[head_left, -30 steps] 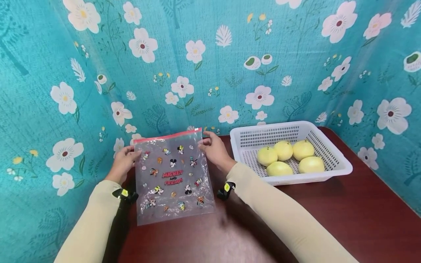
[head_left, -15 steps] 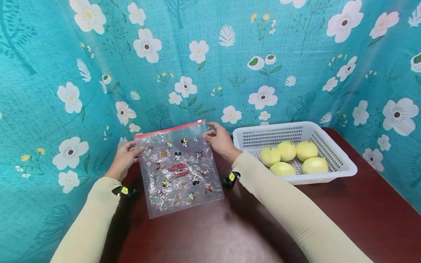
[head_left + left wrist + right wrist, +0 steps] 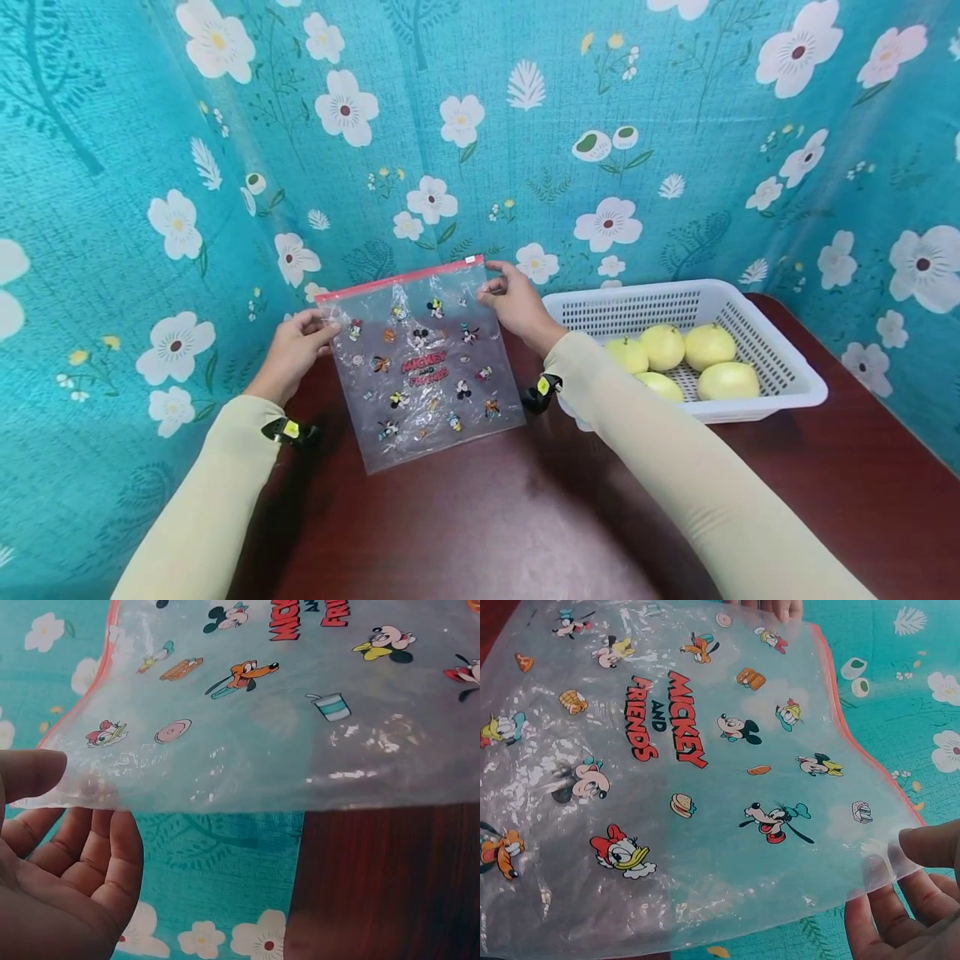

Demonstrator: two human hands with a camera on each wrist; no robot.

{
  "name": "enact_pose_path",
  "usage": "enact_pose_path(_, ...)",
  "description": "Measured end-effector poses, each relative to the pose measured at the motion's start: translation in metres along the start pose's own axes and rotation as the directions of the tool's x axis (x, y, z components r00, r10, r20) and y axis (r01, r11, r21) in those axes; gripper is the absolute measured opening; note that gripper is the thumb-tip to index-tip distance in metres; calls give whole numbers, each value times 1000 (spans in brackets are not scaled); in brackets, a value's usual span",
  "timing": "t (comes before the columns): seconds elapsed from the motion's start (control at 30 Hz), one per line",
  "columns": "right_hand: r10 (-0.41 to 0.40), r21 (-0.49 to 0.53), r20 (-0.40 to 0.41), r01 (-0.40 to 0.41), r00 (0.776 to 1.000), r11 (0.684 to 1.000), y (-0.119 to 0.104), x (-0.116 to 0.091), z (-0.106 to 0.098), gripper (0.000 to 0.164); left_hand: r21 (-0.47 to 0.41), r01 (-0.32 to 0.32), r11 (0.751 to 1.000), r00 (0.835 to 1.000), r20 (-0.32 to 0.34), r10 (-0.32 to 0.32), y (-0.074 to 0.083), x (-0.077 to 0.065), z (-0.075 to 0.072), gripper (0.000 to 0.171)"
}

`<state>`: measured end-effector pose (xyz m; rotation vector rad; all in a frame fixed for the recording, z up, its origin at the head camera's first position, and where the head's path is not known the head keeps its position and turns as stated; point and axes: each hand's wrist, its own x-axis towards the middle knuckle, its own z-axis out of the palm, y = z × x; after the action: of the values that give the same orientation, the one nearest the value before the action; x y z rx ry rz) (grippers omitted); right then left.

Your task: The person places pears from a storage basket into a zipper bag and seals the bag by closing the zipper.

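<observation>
1. Bag, clear plastic with cartoon prints, spread out between both hands at the middle of the head view, right end riding higher than the left.
2. Left hand has the upper left corner in a narrow pinch: thumb over the plastic, fingers curled behind it, next to no gap.
3. Right hand matches it at the upper right corner, thumb on one face and fingers on the other, fingertips showing through the plastic, just beside the white slider.
4. Red strip runs along the top edge from hand to hand; whether the mouth is zipped, I cannot tell.
5. Below, the bottom edge lies over the dark red table; touching or clear of it, I cannot say.
6. Over to the right, a white basket carries five yellow fruits, its near left corner partly covered by the right cream sleeve.
7. Behind everything, a teal flowered curtain.
</observation>
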<state>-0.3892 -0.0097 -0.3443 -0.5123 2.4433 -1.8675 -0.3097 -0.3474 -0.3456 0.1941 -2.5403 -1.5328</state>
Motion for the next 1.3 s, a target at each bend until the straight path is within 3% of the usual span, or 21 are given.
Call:
enact_pose_path(0.57,-15,-72,-33,12,999,997,1,8,-21,59,68,-113,991,993,-26,115,21,-13,14,37)
enact_pose_path(0.8,-29,-68,-44,26,999,997,2,11,-31,59,59,-191,980,980,-44,194,27,-17,18,33)
enact_pose_path(1.3,-55,-64,-79,50,995,997,4,17,-44,57,71,-267,961,962,-33,270,36,-28,20,36)
